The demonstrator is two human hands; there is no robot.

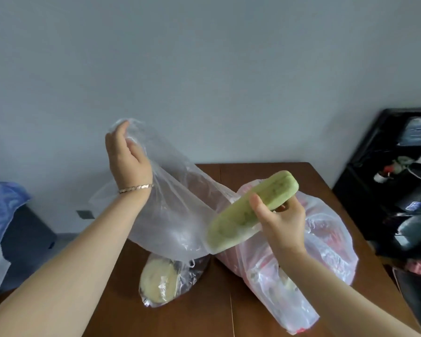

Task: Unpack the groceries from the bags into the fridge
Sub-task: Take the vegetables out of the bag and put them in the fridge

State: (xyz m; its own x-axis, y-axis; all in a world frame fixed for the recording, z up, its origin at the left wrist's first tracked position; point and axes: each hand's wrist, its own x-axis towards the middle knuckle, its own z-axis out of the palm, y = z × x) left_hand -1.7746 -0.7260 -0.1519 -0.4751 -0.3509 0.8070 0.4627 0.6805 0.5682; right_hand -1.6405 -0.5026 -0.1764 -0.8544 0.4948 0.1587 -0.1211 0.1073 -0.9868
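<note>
My right hand (281, 216) grips a long pale green gourd (248, 210), held tilted above the table with its lower end at the mouth of a clear plastic bag (170, 210). My left hand (128, 156) holds that bag up by its top edge. Below it on the brown wooden table (277, 171) lies a second clear bag holding a round pale vegetable (159, 279). To the right lies a white bag with red print (326, 244), with groceries inside that I cannot make out.
A black shelf unit (399, 181) with pots and small items stands at the right. A dark cabinet (27, 239) under blue patterned cloth (0, 210) sits at the left. A plain grey wall is behind the table.
</note>
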